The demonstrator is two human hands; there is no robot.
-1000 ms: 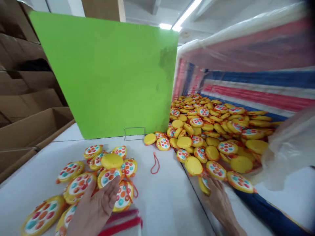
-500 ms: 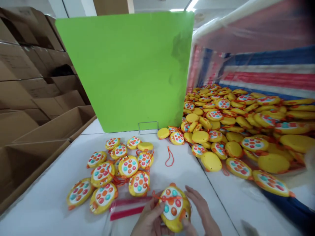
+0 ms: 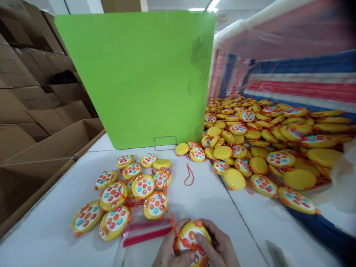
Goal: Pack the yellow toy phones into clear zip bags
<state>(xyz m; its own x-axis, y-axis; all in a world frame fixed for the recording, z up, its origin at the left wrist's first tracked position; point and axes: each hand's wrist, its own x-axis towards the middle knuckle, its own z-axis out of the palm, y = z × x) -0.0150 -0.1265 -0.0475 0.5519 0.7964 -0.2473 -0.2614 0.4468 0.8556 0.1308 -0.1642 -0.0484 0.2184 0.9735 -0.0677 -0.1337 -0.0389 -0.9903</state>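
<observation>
Low in the view, both hands hold a yellow oval toy with a white face of colored round buttons and an orange cord loop. My left hand grips its left side, thumb on the lower face. My right hand wraps the right side, with its thumb pressed on the buttons. The orange cord hangs over the toy's left edge. Just left of the hands lies a clear plastic bag with a pink-red strip. Several similar toys sit in a cluster beyond the bag.
A large heap of the same toys spreads at the right against striped sheeting. A green board stands at the back by a wire stand. A loose orange cord lies mid-table. Cardboard boxes line the left.
The toy has been turned in the hands. My right hand, earlier partly apart with fingers spread, now closes around the right side, its thumb on the buttons. The view has shifted slightly.
</observation>
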